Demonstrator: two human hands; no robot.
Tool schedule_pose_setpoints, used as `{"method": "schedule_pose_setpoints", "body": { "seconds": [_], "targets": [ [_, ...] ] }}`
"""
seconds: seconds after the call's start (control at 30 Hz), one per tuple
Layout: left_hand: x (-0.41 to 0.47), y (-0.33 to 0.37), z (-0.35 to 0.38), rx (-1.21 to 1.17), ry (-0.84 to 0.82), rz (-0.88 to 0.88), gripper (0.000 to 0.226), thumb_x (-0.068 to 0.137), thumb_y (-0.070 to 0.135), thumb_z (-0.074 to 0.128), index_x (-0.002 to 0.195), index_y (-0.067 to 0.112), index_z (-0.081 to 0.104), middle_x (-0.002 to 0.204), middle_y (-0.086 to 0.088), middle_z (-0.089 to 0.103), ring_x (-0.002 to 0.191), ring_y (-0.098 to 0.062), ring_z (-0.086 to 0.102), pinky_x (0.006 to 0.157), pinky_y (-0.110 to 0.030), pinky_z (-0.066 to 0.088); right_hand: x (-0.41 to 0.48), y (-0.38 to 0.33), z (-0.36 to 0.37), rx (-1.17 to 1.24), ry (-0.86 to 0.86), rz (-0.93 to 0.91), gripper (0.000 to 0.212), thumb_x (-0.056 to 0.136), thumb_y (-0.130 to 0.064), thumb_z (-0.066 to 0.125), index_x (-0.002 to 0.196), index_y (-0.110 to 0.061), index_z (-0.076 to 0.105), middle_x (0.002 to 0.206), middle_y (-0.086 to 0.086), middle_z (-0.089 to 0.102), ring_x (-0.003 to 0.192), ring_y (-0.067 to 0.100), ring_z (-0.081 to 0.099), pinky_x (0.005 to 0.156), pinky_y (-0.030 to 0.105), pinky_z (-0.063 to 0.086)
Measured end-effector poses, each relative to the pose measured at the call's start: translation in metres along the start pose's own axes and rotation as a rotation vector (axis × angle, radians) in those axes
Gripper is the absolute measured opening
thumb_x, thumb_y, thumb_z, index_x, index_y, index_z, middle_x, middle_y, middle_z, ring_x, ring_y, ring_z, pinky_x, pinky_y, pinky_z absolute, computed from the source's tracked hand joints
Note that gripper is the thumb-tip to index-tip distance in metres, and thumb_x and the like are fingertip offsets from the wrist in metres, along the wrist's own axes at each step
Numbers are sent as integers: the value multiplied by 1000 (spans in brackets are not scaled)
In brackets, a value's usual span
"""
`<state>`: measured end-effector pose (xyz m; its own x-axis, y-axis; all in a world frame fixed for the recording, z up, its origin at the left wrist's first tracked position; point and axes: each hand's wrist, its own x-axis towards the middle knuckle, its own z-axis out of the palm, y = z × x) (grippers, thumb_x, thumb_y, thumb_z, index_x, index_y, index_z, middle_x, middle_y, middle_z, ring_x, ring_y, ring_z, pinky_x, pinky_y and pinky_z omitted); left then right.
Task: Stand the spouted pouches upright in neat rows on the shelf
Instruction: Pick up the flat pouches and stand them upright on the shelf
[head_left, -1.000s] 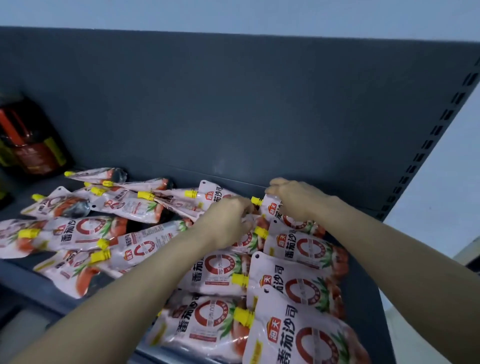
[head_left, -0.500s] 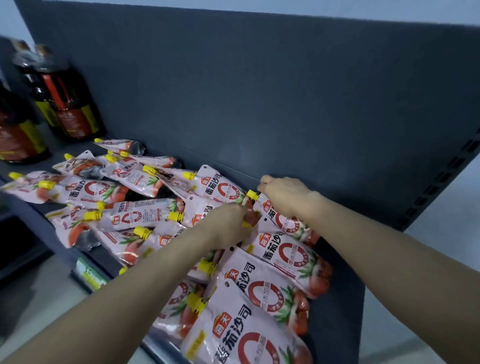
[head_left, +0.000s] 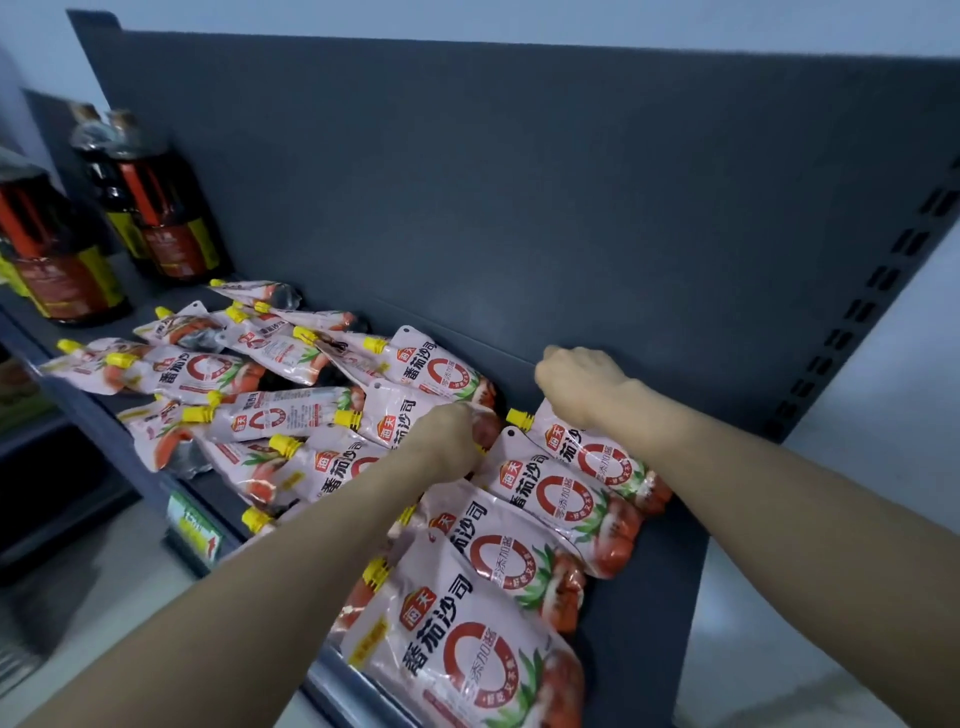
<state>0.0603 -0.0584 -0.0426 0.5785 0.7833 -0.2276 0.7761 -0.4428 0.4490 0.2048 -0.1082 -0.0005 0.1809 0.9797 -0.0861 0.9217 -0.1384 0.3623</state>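
Several pink spouted pouches with yellow caps lie flat and overlapping on the dark grey shelf (head_left: 644, 597). At the right, a row of them runs from the front pouch (head_left: 467, 660) back to the rear pouch (head_left: 597, 460). My right hand (head_left: 579, 382) is curled at the rear pouch's top edge, close to the back panel; its fingertips are hidden. My left hand (head_left: 449, 439) is curled over the red bottom end of a middle pouch (head_left: 400, 415) in the loose heap. No pouch stands upright.
Dark sauce bottles (head_left: 161, 208) stand at the shelf's far left, behind the heap. The grey back panel (head_left: 519, 182) rises just behind my right hand. A bare strip of shelf runs along the right side. A green price tag (head_left: 192, 530) sits on the front rail.
My right hand has lifted a little toward the back panel, away from the rear pouch's yellow cap. My left hand stays on the middle pouch. The view has swung, showing more bottles.
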Motion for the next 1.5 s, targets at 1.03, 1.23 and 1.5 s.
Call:
{"method": "schedule_pose_setpoints", "body": {
  "seconds": [1.03,1.23,1.5],
  "targets": [
    [-17,60,-47,-317,-126,570,22,73,-3,72,77,13,58,84,-12,68,75,-20,62,81,-40,54,-91,49,-10,500,58,673,17,81,10,46,75,-5,50,79,11,49,73,31,49,62,30,40],
    [-16,50,-44,-148,-84,524,9,79,1,67,83,9,68,87,-9,71,76,-19,61,75,-30,52,-100,44,-16,469,53,702,16,84,5,50,92,-4,60,93,14,59,81,32,56,64,31,42],
    [-25,40,-55,-133,43,573,22,83,7,62,104,11,63,101,-5,66,93,-23,62,84,-35,54,-111,25,-42,243,189,725,13,88,-1,55,99,-2,62,102,15,66,95,32,62,65,30,41]
  ]
}}
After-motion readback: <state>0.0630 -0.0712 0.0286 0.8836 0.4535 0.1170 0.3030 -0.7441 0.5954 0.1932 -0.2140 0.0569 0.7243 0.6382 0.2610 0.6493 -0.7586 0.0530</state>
